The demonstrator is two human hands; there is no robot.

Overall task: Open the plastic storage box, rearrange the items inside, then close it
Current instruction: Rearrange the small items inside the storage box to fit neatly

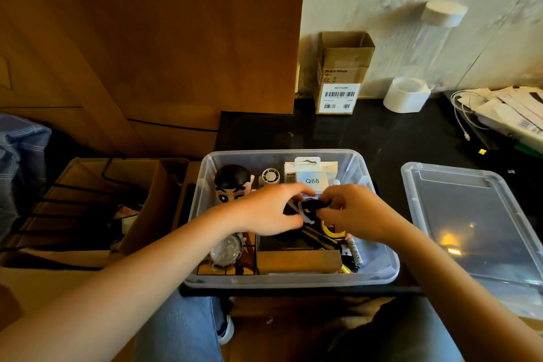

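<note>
I am seated at a dark table (367,132), looking down at my two bare hands. Both are inside an open clear plastic storage box (379,270) directly in front of me.

My left hand (266,210) and right hand (352,210) meet over the middle of the box. Their fingers are curled around a small black bundle (311,205) with a white tie, probably a coiled cable. Exactly which fingers pinch it I cannot tell.

The first step looks done: the box's clear lid (482,229) lies flat on the table just beyond my right hand, well off the box.

I judge the rearranging to be under way. Beyond my left hand stands a cartoon figure head (233,184). Beyond both hands is a white packet marked Q88 (313,176). Under my left wrist is a round clear container (226,250). Below my hands lies a brown wooden block (299,263), and under my right hand are a yellow-and-black tool (330,231) and a marker (354,254).

Still left, as I read it: placing the bundle, settling the other items, then fetching the lid and closing the box.
</note>
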